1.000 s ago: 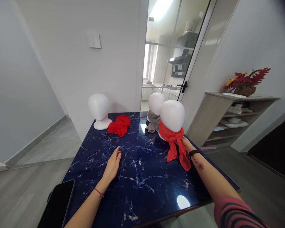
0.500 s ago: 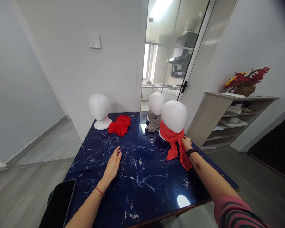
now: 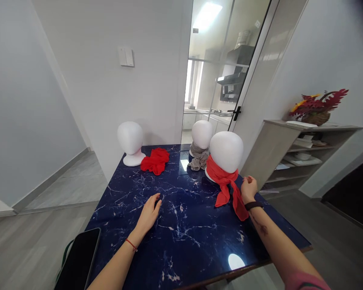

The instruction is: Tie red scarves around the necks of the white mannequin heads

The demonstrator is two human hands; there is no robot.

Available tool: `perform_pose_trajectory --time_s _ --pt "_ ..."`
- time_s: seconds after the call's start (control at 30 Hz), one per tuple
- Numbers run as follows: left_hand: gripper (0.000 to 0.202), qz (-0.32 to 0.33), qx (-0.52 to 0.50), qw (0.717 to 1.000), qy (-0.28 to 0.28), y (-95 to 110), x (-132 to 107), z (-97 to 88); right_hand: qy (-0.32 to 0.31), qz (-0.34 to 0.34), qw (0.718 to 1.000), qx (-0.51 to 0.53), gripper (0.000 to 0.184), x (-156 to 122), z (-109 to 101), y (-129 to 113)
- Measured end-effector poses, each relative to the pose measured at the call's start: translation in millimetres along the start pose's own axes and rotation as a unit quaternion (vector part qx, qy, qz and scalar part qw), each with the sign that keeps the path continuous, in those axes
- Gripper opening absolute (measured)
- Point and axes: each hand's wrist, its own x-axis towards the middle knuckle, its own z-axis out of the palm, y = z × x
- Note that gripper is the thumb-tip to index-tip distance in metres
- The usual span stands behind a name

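Observation:
My left hand [image 3: 150, 211] is over the table's left half, thumb apart from the slightly bent fingers, holding nothing. To the right, my right hand [image 3: 249, 189] is beside a red scarf [image 3: 222, 176], its fingers loosely curled with a gap by the thumb and no cloth in them. That scarf is knotted around the neck of a white foam head [image 3: 226, 151], its two ends hanging forward. Behind stands a second foam head [image 3: 202, 134] with a grey scarf [image 3: 199, 156] about its neck. A bare-necked foam head [image 3: 130, 138] stands at the back left, next to a crumpled red cloth [image 3: 155, 161].
The dark blue marbled table [image 3: 181, 249] has a phone [image 3: 78, 259] at its front left corner. Behind are a wall and a glass door [image 3: 218, 68]. A grey shelf unit [image 3: 278, 153] carrying a flower basket [image 3: 316, 117] stands to the right.
My right hand has come away from the knotted red scarf and moved a little right. My left hand has shifted slightly; the whole view has tilted a little.

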Motion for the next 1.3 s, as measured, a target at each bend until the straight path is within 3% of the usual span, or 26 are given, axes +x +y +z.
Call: perform_pose_trajectory --time_s 0.07,0.1,0.17,0.27,0.33,0.43,0.67,0.77,0.83,0.93,1.03,1.17,1.3 --pt "0.033 0.02 0.011 1.0 0.001 -2 0 2.5 0.06 -0.056 0.995 -0.048 0.042 -25 -1 -13" --pt "0.031 0.027 0.015 1.0 0.004 -3 0 3.6 0.055 -0.094 0.992 -0.064 0.039 -40 1 -20" --pt "0.029 0.036 0.019 0.999 0.01 -2 0 5.2 -0.045 -0.173 0.98 -0.087 0.031 -74 11 -30" --pt "0.027 0.044 0.022 0.999 0.011 0 -1 6.2 -0.279 -0.233 0.929 -0.076 0.022 -120 39 -36" --pt "0.026 0.047 0.025 0.999 0.008 2 -2 6.2 -0.378 -0.25 0.889 -0.063 0.023 -142 67 -35" --pt "0.024 0.053 0.028 0.998 0.006 4 -2 6.7 -0.446 -0.269 0.851 -0.065 0.034 -161 122 -33" --pt "0.023 0.052 0.022 0.998 0.015 0 -2 7.6 -0.495 -0.307 0.796 -0.167 0.067 -183 270 -48" --pt "0.024 0.048 0.025 0.998 0.026 1 -2 3.7 -0.502 -0.311 0.779 -0.21 0.078 -187 312 -56" --pt "0.025 0.049 0.025 0.998 0.028 3 -2 0.9 -0.503 -0.309 0.767 -0.252 0.083 -186 326 -59" --pt "0.026 0.049 0.026 0.998 0.028 6 -1 -1.0 -0.499 -0.305 0.744 -0.322 0.073 -180 329 -61" --pt "0.025 0.039 0.019 0.998 0.04 6 -2 -1.1 -0.491 -0.31 0.719 -0.383 0.049 -172 308 -61" --pt "0.024 0.015 -0.007 0.995 0.098 -1 1 -0.2 -0.477 -0.323 0.688 -0.442 0.036 -162 248 -60" --pt "0.026 -0.069 -0.048 0.972 0.219 -10 19 4.3 -0.456 -0.324 0.671 -0.486 0.03 -154 168 -54"
